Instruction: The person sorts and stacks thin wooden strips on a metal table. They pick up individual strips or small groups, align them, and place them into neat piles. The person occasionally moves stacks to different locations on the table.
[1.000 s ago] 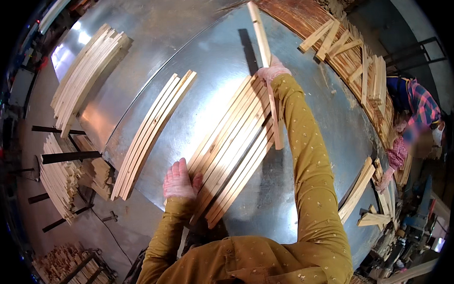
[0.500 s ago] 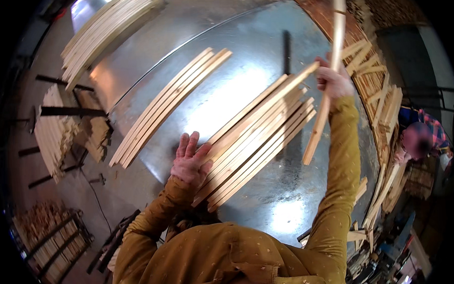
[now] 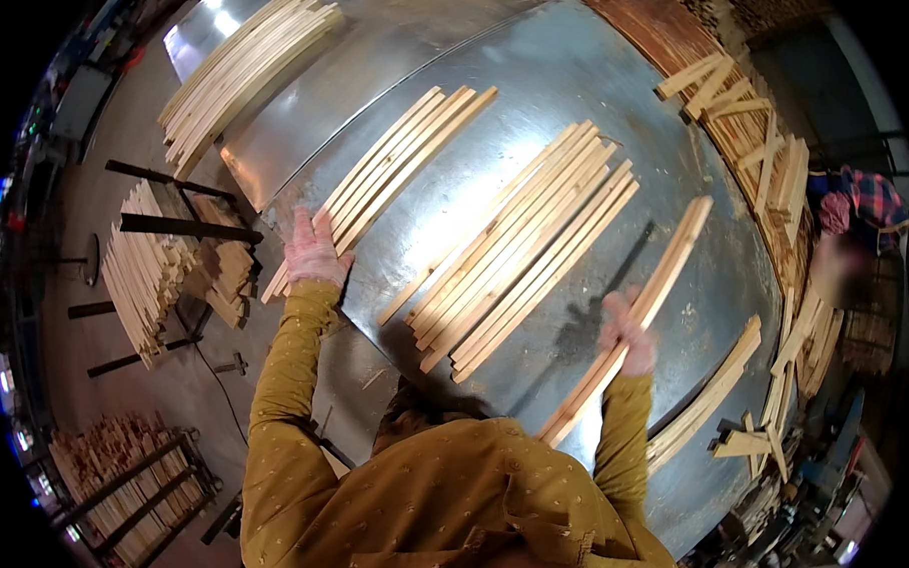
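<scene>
My left hand lies with its fingers stretched out over the lower part of a group of curved wooden strips at the left of the metal table. My right hand, somewhat blurred, is closed around a long wooden strip, which slants from upper right to lower left above the table. It may be more than one strip; I cannot tell. Between my hands a wider bundle of wooden strips lies side by side, touching neither hand.
Curved strips lie near the right edge. A brown wooden ledge with offcuts borders the table. Farther left are a stack of strips and black rack bars. Another person works at the far right.
My left hand has gone from the middle bundle to the left group, which looks wider. My right hand has come nearer with its strip, now slanting more. The whole view has shifted.
</scene>
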The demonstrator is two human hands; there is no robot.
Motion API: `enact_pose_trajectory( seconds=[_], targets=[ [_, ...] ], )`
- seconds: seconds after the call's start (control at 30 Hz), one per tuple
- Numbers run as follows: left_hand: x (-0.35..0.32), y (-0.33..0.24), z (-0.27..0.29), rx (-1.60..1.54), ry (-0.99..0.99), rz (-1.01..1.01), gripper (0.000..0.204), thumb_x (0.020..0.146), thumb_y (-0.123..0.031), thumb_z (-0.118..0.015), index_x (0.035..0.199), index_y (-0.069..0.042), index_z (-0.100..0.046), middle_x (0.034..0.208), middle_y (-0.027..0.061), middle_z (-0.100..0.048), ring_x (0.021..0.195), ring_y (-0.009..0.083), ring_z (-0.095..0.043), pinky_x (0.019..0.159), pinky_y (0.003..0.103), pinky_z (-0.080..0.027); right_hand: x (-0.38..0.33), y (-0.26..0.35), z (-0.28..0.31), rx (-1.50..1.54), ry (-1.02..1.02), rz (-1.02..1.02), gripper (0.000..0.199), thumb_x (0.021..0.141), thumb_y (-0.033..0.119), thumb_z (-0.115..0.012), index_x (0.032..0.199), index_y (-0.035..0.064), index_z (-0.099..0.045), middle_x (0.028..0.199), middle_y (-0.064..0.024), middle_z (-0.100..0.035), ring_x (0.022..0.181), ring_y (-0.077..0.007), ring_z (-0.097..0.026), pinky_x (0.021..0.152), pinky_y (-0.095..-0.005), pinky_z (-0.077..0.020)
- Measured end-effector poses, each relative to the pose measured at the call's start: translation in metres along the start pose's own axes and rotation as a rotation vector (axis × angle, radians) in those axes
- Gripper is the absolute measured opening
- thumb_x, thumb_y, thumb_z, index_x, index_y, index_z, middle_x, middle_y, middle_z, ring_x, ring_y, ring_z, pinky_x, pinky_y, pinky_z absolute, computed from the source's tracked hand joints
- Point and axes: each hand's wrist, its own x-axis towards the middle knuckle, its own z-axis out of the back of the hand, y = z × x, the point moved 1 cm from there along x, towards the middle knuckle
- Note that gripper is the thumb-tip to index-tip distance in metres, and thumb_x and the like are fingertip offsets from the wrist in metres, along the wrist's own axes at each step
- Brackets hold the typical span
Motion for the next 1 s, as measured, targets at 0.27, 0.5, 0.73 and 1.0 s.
enact_pose_trajectory(
  seconds=[0.27, 0.5, 0.73, 1.0],
  targets=[
    [-0.006, -0.072, 0.043, 0.138, -0.016, -0.173, 0.091, 0.070, -0.030, -0.079, 0.146, -0.006, -0.035, 0.139, 0.0189, -0.049, 0.130, 0.0338, -0.047, 0.109, 0.041, -0.038, -0.170, -0.071, -0.028, 0.374, -0.096, -0.389, 0.073, 0.077, -0.003, -0.067, 0.143, 0.0071, -0.037, 0.119, -0.0202, -0.060, 0.081, -0.0245, -0.062, 0.071, -0.0395, -0.0551],
    [-0.136, -0.232, -0.001, -0.340, 0.235, -1.471, 0.067, 0.081, -0.033, -0.070, 0.134, 0.000, -0.048, 0.133, 0.0183, -0.052, 0.125, 0.0349, -0.049, 0.109, 0.044, -0.037, -0.240, -0.091, 0.027, 0.482, -0.280, -0.038, 0.061, 0.079, 0.004, -0.067, 0.136, 0.0043, -0.043, 0.114, -0.0120, -0.060, 0.081, -0.0197, -0.061, 0.072, -0.0343, -0.0533],
    [-0.149, -0.237, -0.047, 0.191, 0.335, -1.257, 0.041, 0.085, -0.029, -0.066, 0.118, -0.007, -0.055, 0.112, 0.0202, -0.065, 0.101, 0.0399, -0.063, 0.082, 0.050, -0.052, -0.405, -0.106, 0.139, 0.045, -1.132, 0.521, 0.045, 0.085, 0.003, -0.068, 0.126, 0.0017, -0.051, 0.099, -0.0093, -0.061, 0.073, -0.0134, -0.060, 0.057, -0.0251, -0.0517],
    [-0.285, -0.284, -0.062, 0.069, 0.321, -1.056, 0.063, 0.089, -0.036, -0.062, 0.137, 0.002, -0.046, 0.130, 0.0304, -0.053, 0.116, 0.0476, -0.052, 0.096, 0.049, -0.047, -0.643, -0.313, 0.441, 0.114, -2.163, -0.025, 0.052, 0.095, 0.038, -0.056, 0.138, 0.0098, -0.051, 0.119, -0.0163, -0.066, 0.100, -0.0279, -0.066, 0.086, -0.0400, -0.0512]
  ],
)
